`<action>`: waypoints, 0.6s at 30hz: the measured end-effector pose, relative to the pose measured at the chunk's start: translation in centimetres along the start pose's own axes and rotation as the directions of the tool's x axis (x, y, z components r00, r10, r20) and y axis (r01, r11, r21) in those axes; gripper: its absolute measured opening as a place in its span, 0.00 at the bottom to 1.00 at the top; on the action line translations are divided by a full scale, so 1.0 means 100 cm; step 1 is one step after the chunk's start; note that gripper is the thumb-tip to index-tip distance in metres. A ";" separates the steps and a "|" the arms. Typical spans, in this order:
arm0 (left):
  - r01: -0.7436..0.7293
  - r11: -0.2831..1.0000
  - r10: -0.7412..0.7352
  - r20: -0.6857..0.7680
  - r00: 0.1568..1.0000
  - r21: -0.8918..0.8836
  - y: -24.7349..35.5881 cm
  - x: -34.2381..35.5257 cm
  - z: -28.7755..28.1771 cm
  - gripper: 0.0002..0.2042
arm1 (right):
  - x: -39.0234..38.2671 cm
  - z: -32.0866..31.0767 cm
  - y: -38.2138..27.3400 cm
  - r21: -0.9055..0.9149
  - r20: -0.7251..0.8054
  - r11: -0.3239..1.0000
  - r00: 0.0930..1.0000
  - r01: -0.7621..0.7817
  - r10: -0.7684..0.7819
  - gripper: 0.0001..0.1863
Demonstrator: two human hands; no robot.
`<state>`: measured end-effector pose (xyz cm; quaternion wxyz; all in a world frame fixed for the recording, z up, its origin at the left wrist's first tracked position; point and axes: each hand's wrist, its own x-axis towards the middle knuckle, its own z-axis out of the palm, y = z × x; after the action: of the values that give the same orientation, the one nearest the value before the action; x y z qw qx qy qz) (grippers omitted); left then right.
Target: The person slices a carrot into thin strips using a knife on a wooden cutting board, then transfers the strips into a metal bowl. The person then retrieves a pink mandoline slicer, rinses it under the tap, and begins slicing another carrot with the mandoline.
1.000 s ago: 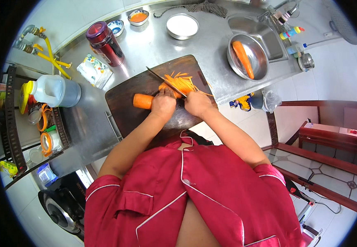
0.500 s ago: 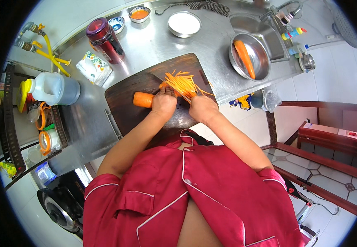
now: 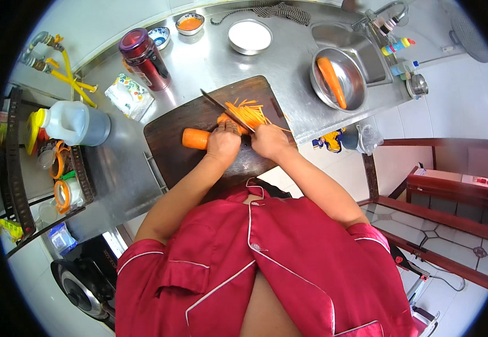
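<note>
A dark wooden cutting board (image 3: 188,121) lies on the steel counter. On it rests an orange carrot (image 3: 194,138), and my left hand (image 3: 223,143) presses down on its right part. My right hand (image 3: 269,140) grips the handle of a knife (image 3: 224,109) whose blade slants up to the left across the carrot's cut end. A heap of thin carrot strips (image 3: 248,113) lies just beyond the blade.
A steel bowl (image 3: 352,87) with a whole carrot (image 3: 331,81) sits by the sink at the right. A white bowl (image 3: 249,36), two small dishes (image 3: 189,23) and a dark red jar (image 3: 144,59) stand behind. A plastic jug (image 3: 72,123) and a rack stand left.
The knife has kept chopping at the carrot's end. The heap of strips has grown a little. My left hand has stayed on the carrot.
</note>
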<state>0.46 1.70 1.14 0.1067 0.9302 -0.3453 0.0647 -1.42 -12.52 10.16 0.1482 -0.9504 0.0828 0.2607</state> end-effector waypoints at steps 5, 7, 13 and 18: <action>-0.012 1.000 0.013 -0.050 0.999 0.022 -0.002 -0.002 0.010 0.17 | -0.021 -0.008 0.005 -0.002 -0.026 1.000 1.000 -0.016 0.016 0.13; 0.004 1.000 -0.003 -0.038 0.999 0.024 0.000 -0.001 0.010 0.16 | -0.027 -0.011 0.003 -0.048 -0.014 0.999 1.000 -0.023 0.022 0.13; -0.007 1.000 0.007 -0.062 0.998 0.001 -0.001 0.002 0.008 0.14 | -0.037 -0.017 0.000 -0.084 0.017 0.995 0.998 -0.062 0.063 0.12; -0.024 0.997 0.017 -0.103 0.995 -0.068 -0.003 0.002 0.009 0.11 | -0.039 -0.023 -0.003 -0.097 0.061 0.994 0.996 -0.055 0.061 0.12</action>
<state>0.87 1.63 0.25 0.1556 0.9177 -0.3511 0.1013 -3.55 -12.63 14.12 0.0977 -0.9448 0.0933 0.2986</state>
